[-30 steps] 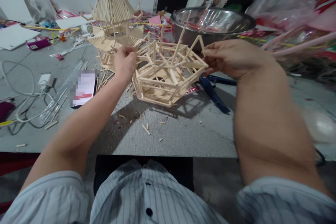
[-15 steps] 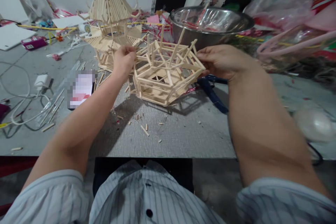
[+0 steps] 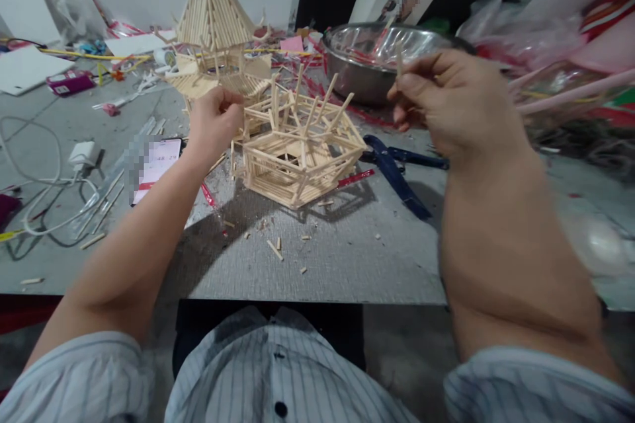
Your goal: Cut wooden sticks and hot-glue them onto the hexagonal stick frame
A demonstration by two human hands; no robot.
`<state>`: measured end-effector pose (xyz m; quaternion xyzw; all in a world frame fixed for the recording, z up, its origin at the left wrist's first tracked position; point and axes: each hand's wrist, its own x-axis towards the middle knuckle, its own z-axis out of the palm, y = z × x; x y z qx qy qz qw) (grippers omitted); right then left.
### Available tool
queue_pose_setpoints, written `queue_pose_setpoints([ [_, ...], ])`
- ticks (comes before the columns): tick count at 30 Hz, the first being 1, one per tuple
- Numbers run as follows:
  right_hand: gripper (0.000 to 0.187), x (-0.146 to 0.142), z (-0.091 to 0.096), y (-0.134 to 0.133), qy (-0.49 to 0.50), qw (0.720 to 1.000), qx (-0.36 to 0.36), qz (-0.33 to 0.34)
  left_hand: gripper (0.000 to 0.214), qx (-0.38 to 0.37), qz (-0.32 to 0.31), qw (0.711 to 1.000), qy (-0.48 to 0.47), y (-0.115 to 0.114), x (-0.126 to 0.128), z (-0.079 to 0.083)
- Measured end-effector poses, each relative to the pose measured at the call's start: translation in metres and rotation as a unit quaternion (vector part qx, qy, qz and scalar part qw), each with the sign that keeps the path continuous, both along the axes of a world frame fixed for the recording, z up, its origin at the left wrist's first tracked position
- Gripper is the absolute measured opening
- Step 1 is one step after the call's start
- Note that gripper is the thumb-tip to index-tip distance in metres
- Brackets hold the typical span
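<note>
A many-sided frame of thin wooden sticks stands on the grey table before me, with several sticks rising from its top. My left hand is closed by the frame's left edge; what its fingertips hold, if anything, is hidden. Off to the frame's right, my right hand is raised, pinching a short wooden stick upright between thumb and fingers. Behind my left hand is a stick-built tower with a pointed roof. Dark blue-handled pliers lie right of the frame.
A steel bowl stands behind the frame. At left are a phone, a white charger with cables, and a purple box. Stick offcuts lie near the front edge. Plastic bags and a pink rim crowd the right.
My right hand has let go of the frame and moved up and right, now with a short stick in it. The frame and my left hand have shifted slightly left.
</note>
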<state>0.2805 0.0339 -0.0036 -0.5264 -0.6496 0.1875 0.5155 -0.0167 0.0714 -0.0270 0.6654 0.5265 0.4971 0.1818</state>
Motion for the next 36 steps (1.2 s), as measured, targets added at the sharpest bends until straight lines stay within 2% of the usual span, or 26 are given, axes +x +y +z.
queue_pose_setpoints([
  [3, 0.016, -0.018, 0.008, -0.018, 0.033, 0.999, 0.002, 0.026, 0.016, 0.017, -0.015, 0.998, 0.063, -0.015, 0.007, 0.004],
  [6, 0.005, -0.038, 0.005, -0.035, -0.058, 0.994, 0.051, 0.078, 0.018, 0.012, -0.039, 0.993, 0.112, -0.027, 0.013, 0.009],
  [9, 0.002, -0.051, -0.003, -0.045, -0.155, 0.98, 0.099, 0.071, 0.018, -0.003, -0.052, 0.989, 0.142, -0.032, 0.013, 0.015],
  [13, 0.005, -0.06, -0.009, -0.048, -0.198, 0.97, 0.122, 0.07, 0.016, -0.034, -0.084, 0.982, 0.168, -0.037, 0.011, 0.021],
  [21, 0.013, -0.065, -0.007, -0.056, -0.199, 0.974, 0.081, 0.075, 0.011, -0.148, -0.176, 0.968, 0.1, -0.051, 0.015, 0.029],
  [28, 0.029, -0.063, -0.009, -0.053, -0.175, 0.98, 0.061, 0.07, 0.005, -0.098, -0.176, 0.97, 0.137, -0.053, 0.015, 0.032],
  [36, 0.035, -0.059, -0.009, -0.047, -0.163, 0.983, 0.042, 0.077, 0.012, -0.101, -0.169, 0.969, 0.148, -0.059, 0.019, 0.036],
])
